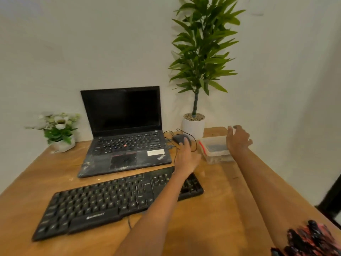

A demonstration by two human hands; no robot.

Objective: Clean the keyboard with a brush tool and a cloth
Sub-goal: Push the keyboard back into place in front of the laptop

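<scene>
A black, dusty keyboard (103, 200) lies slanted on the wooden desk (212, 209) in front of me. My left hand (186, 156) reaches over the keyboard's right end, its fingertips on a dark mouse (180, 138). My right hand (238, 139) hovers with spread fingers over the far right side of a clear plastic box (215, 147) with a red latch. Something dark lies inside the box; I cannot tell what it is. No brush or cloth is plainly visible.
A dusty open laptop (125, 143) stands behind the keyboard. A tall plant in a white pot (193, 126) is at the back, a small flower pot (60, 132) at the back left. Mouse cables trail beside the laptop. The desk's right edge is near the box.
</scene>
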